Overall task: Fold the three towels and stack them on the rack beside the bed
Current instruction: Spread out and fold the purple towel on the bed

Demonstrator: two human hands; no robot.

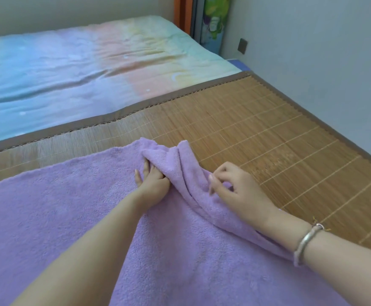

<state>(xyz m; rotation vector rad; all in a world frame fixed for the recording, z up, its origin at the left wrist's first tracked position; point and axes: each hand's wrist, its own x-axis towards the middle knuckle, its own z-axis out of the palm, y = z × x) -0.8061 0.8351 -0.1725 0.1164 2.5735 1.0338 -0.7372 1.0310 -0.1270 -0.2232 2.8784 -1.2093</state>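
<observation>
The fingers of the left hand (pixel 152 176) lie straight and a little apart, pressed flat on the purple towel (pixel 70 217), with their tips tucked under a bunched ridge of the same cloth. The fingers of the right hand (pixel 235 186) are curled, thumb and forefinger drawn together at the near side of that ridge; they appear to pinch a bit of the fabric, though the exact hold is hard to make out. A silver bracelet (pixel 308 241) sits on the right wrist.

Outward from the hands, the towel spreads wide to the left and toward the near edge, mostly flat, while its far right corner is rumpled up between the two hands. It lies on a bamboo mat (pixel 268 133) with a brown border, and beyond the mat, farther off, is a pastel bedsheet (pixel 70 69).

Only this one towel is in view; the other two and the rack are not seen. The step in hand looks like smoothing or spreading the first towel before folding, so the task seems near its start. The next move likely calls for pulling the crumpled corner out flat to the right, the left hand holding the cloth down, then bringing one edge over to meet the other.
</observation>
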